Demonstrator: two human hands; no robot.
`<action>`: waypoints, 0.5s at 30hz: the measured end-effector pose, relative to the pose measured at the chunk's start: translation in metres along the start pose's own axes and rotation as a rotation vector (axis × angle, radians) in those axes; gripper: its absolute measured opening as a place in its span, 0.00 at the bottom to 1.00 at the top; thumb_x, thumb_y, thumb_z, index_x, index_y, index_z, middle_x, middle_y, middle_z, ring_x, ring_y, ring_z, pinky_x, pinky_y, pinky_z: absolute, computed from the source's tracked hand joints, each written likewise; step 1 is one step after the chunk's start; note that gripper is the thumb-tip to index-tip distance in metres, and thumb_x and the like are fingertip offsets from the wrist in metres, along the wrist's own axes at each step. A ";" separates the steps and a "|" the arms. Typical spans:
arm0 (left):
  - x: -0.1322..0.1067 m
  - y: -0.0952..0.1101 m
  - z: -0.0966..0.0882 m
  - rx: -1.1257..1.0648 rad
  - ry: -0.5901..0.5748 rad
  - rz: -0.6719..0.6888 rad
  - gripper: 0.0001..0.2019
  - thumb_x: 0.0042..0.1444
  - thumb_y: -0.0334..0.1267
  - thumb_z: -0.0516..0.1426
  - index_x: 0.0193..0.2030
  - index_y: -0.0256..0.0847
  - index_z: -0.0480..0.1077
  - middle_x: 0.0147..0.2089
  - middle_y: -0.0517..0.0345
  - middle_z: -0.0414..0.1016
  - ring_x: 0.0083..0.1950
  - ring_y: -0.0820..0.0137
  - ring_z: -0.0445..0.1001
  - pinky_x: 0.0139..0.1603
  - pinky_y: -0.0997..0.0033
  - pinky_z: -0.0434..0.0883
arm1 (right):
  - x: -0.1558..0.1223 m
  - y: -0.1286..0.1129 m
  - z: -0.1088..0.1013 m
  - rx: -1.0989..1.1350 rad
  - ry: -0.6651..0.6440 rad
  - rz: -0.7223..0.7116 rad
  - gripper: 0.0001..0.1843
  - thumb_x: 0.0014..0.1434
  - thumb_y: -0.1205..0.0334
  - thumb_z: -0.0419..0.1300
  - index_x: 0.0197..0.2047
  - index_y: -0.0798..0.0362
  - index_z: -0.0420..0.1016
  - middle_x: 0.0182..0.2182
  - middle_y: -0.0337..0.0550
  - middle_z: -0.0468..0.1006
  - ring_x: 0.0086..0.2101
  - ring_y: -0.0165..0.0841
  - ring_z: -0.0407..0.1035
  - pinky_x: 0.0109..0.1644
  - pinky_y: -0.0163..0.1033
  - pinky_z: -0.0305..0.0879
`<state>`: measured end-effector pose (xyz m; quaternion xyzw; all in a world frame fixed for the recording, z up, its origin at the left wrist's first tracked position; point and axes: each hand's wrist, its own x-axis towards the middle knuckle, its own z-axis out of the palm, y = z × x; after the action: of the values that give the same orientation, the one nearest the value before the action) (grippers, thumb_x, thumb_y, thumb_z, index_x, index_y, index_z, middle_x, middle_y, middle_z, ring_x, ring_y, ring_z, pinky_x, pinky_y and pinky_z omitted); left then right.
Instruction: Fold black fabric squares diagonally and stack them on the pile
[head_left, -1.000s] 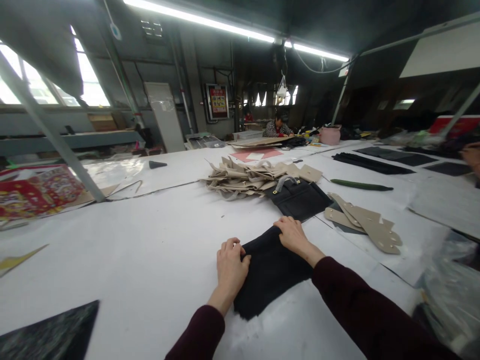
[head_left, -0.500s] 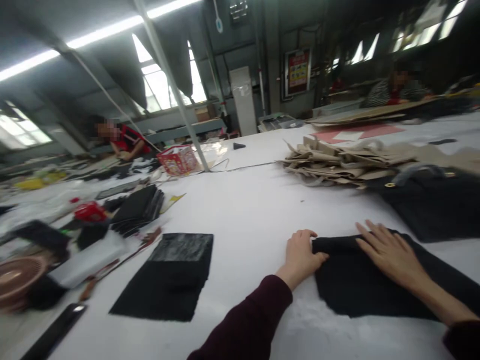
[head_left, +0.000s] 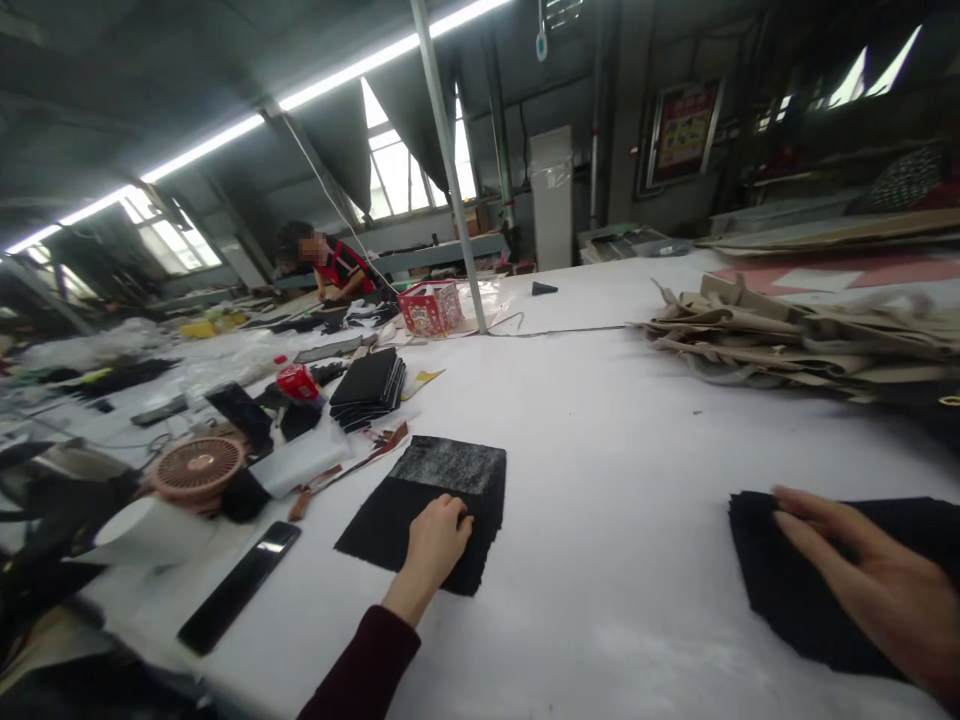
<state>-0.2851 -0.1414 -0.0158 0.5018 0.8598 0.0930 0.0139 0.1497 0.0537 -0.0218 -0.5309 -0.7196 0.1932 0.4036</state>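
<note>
My left hand [head_left: 439, 540] rests on a black cloth piece [head_left: 375, 525] with a fuzzy grey band along its far edge. Its fingers are curled and pressed together on the cloth. Farther right, my right hand [head_left: 862, 575] is at a second piece of black cloth [head_left: 780, 600], which lies flat and runs out of the frame. The thumb and forefinger come together near that cloth's far left corner, with a small gap behind the tips. The hand hides much of this cloth.
At left on the white table [head_left: 600, 450] are a phone [head_left: 240, 585], a pink fan [head_left: 199, 467], a stack of black pieces [head_left: 369, 385] and a red box [head_left: 430, 307]. Beige pieces [head_left: 787, 335] are heaped at right. A pole [head_left: 454, 170] rises mid-table; a person [head_left: 341, 268] works beyond.
My left hand has left the right-hand cloth and moved left onto the cloth with the grey band. My right hand's fingers, spread flat before, now come together. The view has turned left.
</note>
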 end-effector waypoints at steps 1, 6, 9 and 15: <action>0.001 -0.002 0.002 -0.007 -0.006 0.014 0.06 0.61 0.36 0.54 0.36 0.41 0.72 0.40 0.56 0.74 0.44 0.65 0.73 0.42 0.70 0.64 | -0.007 -0.022 0.018 0.070 -0.097 -0.018 0.26 0.56 0.39 0.58 0.51 0.46 0.76 0.50 0.51 0.76 0.46 0.42 0.73 0.49 0.46 0.67; 0.012 -0.014 0.002 -0.098 -0.030 0.054 0.08 0.58 0.32 0.52 0.34 0.41 0.73 0.39 0.55 0.76 0.42 0.66 0.74 0.41 0.70 0.63 | -0.047 -0.117 0.114 0.267 -0.500 -0.295 0.17 0.63 0.50 0.54 0.45 0.49 0.78 0.49 0.48 0.77 0.49 0.39 0.71 0.57 0.46 0.65; 0.018 -0.029 0.000 -0.196 -0.056 0.058 0.08 0.54 0.32 0.54 0.34 0.44 0.76 0.38 0.58 0.78 0.40 0.67 0.74 0.40 0.71 0.63 | -0.065 -0.159 0.160 0.248 -0.666 -0.503 0.16 0.64 0.61 0.52 0.50 0.51 0.77 0.52 0.47 0.75 0.52 0.37 0.69 0.59 0.45 0.63; 0.026 -0.049 0.001 -0.436 -0.114 0.065 0.10 0.51 0.34 0.55 0.34 0.44 0.78 0.37 0.59 0.80 0.40 0.67 0.75 0.42 0.73 0.65 | -0.068 -0.208 0.218 0.088 -0.709 -0.736 0.19 0.64 0.70 0.49 0.52 0.49 0.76 0.55 0.42 0.74 0.49 0.36 0.68 0.53 0.44 0.65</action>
<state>-0.3401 -0.1427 -0.0232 0.5188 0.8006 0.2485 0.1676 -0.1404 -0.0512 -0.0312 -0.1267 -0.9427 0.2367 0.1981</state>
